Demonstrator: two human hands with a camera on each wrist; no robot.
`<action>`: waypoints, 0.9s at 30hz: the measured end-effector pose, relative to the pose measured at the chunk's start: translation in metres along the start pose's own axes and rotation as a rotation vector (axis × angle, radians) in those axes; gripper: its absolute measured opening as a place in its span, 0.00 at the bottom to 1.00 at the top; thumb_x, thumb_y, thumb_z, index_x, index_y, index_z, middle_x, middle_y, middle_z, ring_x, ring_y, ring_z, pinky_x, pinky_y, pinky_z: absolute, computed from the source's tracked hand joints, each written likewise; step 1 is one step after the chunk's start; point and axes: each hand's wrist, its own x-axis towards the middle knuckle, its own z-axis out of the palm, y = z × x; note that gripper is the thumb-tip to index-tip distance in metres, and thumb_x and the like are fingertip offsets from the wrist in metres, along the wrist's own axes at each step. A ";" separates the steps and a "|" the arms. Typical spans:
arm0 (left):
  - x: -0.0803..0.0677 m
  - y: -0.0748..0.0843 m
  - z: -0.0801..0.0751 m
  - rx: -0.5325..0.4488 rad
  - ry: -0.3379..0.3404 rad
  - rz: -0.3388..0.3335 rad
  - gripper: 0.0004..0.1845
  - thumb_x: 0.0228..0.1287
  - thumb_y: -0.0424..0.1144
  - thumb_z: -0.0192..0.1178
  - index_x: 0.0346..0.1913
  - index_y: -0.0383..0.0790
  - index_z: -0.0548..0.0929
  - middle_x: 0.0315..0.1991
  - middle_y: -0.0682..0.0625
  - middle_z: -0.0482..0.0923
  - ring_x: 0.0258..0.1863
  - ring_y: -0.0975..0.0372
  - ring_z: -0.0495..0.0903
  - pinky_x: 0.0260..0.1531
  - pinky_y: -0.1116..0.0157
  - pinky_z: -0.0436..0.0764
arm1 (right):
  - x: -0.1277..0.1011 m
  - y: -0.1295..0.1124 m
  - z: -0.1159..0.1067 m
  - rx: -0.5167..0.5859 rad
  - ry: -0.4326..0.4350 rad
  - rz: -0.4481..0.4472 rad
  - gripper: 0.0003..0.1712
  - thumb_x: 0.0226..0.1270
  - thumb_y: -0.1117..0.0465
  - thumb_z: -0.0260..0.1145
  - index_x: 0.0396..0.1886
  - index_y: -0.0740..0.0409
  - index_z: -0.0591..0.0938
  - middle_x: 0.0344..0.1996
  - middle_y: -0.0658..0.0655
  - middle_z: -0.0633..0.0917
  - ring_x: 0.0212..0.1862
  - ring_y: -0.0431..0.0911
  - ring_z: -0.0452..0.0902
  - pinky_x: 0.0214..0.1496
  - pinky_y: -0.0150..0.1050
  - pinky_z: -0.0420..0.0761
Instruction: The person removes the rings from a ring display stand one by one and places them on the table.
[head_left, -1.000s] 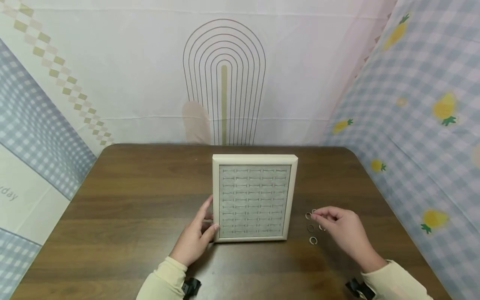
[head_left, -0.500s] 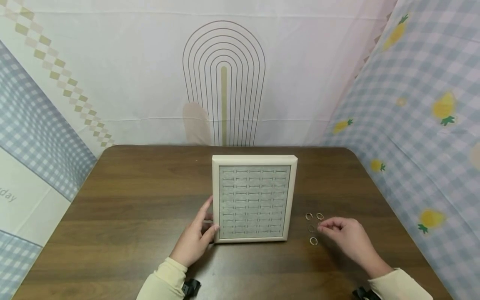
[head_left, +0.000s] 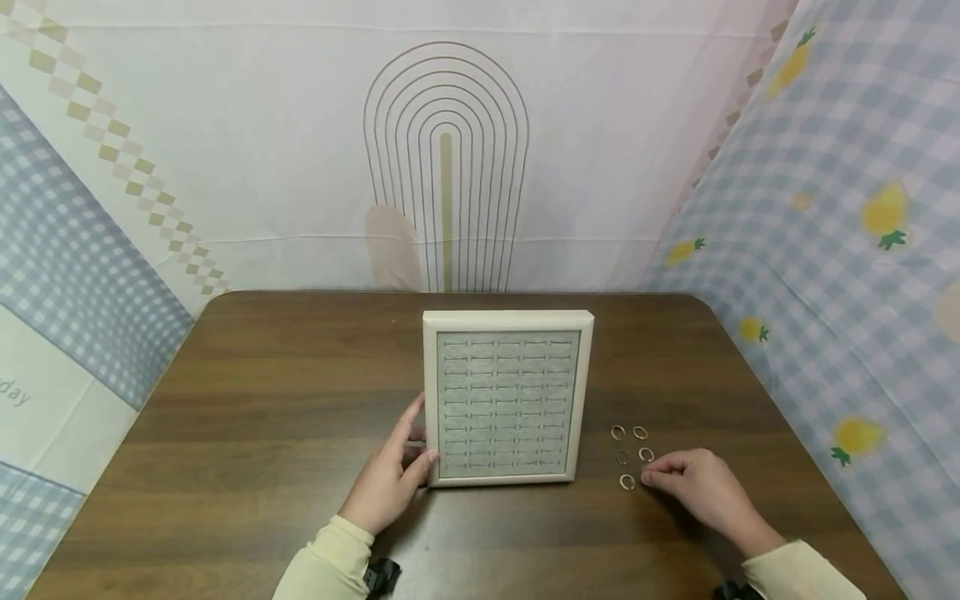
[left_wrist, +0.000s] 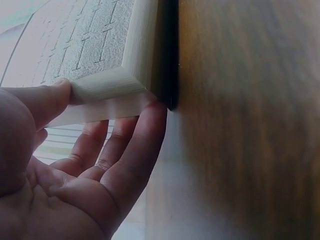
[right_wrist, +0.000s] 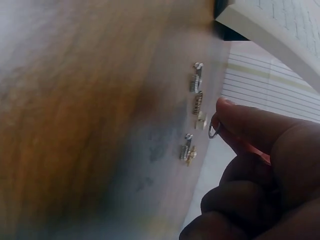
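Observation:
A ring display board (head_left: 507,404) stands upright on the table, with a cream frame and a grey slotted panel whose slots hold no rings. My left hand (head_left: 386,479) grips its lower left edge. In the left wrist view the thumb (left_wrist: 52,97) rests on the frame's front, while the fingers (left_wrist: 142,135) lie against its side. My right hand (head_left: 701,492) is to the right of the board. In the right wrist view its thumb and index finger pinch a thin ring (right_wrist: 214,129). Several loose rings (head_left: 627,482) lie on the table between that hand and the board.
The brown wooden table (head_left: 262,433) carries the board and the loose rings. A white printed cloth (head_left: 300,150) hangs behind its far edge. On the right hangs a blue checked cloth (head_left: 810,275) with yellow fruit prints.
My right hand has moved toward the table's near edge and a little to the right, uncovering rings that it hid before. The left hand and the board stay where they were.

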 end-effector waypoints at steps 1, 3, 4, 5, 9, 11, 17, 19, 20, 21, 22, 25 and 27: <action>0.000 0.000 0.000 -0.001 0.000 -0.002 0.45 0.71 0.32 0.61 0.81 0.63 0.49 0.51 0.42 0.80 0.50 0.50 0.84 0.38 0.68 0.85 | 0.000 0.001 0.001 -0.001 -0.005 -0.003 0.04 0.62 0.52 0.74 0.31 0.45 0.91 0.34 0.47 0.89 0.39 0.43 0.83 0.40 0.43 0.81; 0.000 0.000 -0.001 -0.003 0.002 -0.005 0.45 0.71 0.32 0.61 0.81 0.63 0.49 0.51 0.42 0.79 0.50 0.50 0.84 0.37 0.68 0.85 | 0.000 0.003 0.002 -0.004 -0.015 -0.006 0.04 0.62 0.52 0.75 0.29 0.43 0.90 0.33 0.46 0.89 0.37 0.42 0.81 0.38 0.41 0.80; -0.001 0.000 -0.001 -0.001 0.004 -0.002 0.45 0.71 0.32 0.61 0.81 0.63 0.50 0.51 0.41 0.79 0.49 0.50 0.84 0.37 0.68 0.85 | 0.001 0.004 0.003 -0.009 -0.020 -0.011 0.04 0.61 0.52 0.75 0.28 0.43 0.90 0.33 0.45 0.89 0.36 0.41 0.81 0.37 0.41 0.79; -0.001 0.000 -0.002 0.002 0.005 0.003 0.44 0.71 0.32 0.61 0.81 0.62 0.50 0.51 0.41 0.79 0.49 0.50 0.84 0.37 0.67 0.86 | 0.001 0.005 0.003 -0.015 -0.024 -0.015 0.04 0.61 0.52 0.75 0.28 0.43 0.90 0.32 0.45 0.89 0.35 0.40 0.80 0.36 0.40 0.78; -0.001 0.000 -0.002 0.008 0.009 0.014 0.43 0.71 0.33 0.61 0.80 0.61 0.51 0.52 0.40 0.80 0.49 0.49 0.85 0.38 0.65 0.86 | 0.002 0.009 0.005 -0.029 -0.043 -0.026 0.06 0.61 0.52 0.75 0.25 0.43 0.89 0.31 0.44 0.88 0.33 0.38 0.78 0.34 0.37 0.76; -0.001 0.000 -0.002 0.014 0.011 0.019 0.43 0.71 0.33 0.62 0.80 0.61 0.52 0.51 0.40 0.80 0.48 0.49 0.85 0.38 0.64 0.86 | 0.002 0.009 0.006 -0.035 -0.046 -0.028 0.06 0.61 0.52 0.75 0.25 0.43 0.89 0.31 0.43 0.88 0.32 0.37 0.78 0.33 0.37 0.76; -0.001 0.000 -0.001 0.020 0.007 0.002 0.45 0.71 0.32 0.62 0.81 0.63 0.49 0.51 0.42 0.80 0.49 0.51 0.85 0.40 0.64 0.86 | 0.003 0.010 0.006 -0.048 -0.061 0.017 0.05 0.60 0.51 0.75 0.26 0.41 0.89 0.31 0.42 0.88 0.33 0.38 0.77 0.35 0.38 0.76; -0.001 0.000 -0.001 0.019 0.004 0.001 0.46 0.71 0.32 0.62 0.81 0.63 0.48 0.52 0.42 0.80 0.49 0.52 0.84 0.41 0.65 0.86 | 0.003 0.010 0.006 -0.043 -0.064 0.029 0.04 0.60 0.50 0.76 0.27 0.41 0.90 0.31 0.43 0.88 0.34 0.38 0.78 0.36 0.39 0.77; -0.001 0.000 -0.001 0.017 0.002 0.003 0.46 0.71 0.32 0.61 0.81 0.63 0.48 0.52 0.42 0.80 0.49 0.52 0.84 0.40 0.65 0.86 | 0.003 0.010 0.006 -0.041 -0.061 0.027 0.04 0.60 0.50 0.76 0.28 0.42 0.90 0.31 0.44 0.88 0.34 0.39 0.78 0.36 0.40 0.77; 0.000 0.000 -0.001 0.015 0.002 0.005 0.46 0.71 0.32 0.61 0.81 0.63 0.48 0.52 0.42 0.81 0.49 0.51 0.84 0.40 0.65 0.86 | 0.003 0.010 0.006 -0.037 -0.059 0.034 0.04 0.60 0.50 0.76 0.29 0.42 0.90 0.31 0.44 0.88 0.35 0.39 0.79 0.37 0.40 0.78; 0.000 0.000 -0.001 0.015 0.002 0.007 0.46 0.71 0.32 0.61 0.81 0.63 0.48 0.52 0.42 0.81 0.50 0.51 0.84 0.40 0.65 0.86 | 0.003 0.010 0.007 -0.038 -0.057 0.031 0.05 0.60 0.50 0.76 0.29 0.43 0.90 0.32 0.44 0.88 0.35 0.39 0.79 0.37 0.41 0.78; 0.000 0.000 -0.001 0.014 0.002 0.010 0.46 0.71 0.31 0.61 0.81 0.63 0.48 0.52 0.42 0.81 0.50 0.51 0.84 0.40 0.65 0.86 | 0.003 0.010 0.007 -0.034 -0.053 0.035 0.05 0.59 0.50 0.76 0.30 0.43 0.90 0.32 0.44 0.88 0.35 0.39 0.79 0.37 0.41 0.78; 0.000 0.000 -0.001 0.010 0.000 0.010 0.46 0.71 0.32 0.61 0.81 0.63 0.48 0.52 0.42 0.80 0.50 0.51 0.84 0.40 0.65 0.86 | 0.003 0.009 0.007 -0.031 -0.056 0.033 0.05 0.60 0.50 0.76 0.30 0.44 0.90 0.32 0.44 0.88 0.35 0.40 0.79 0.37 0.41 0.78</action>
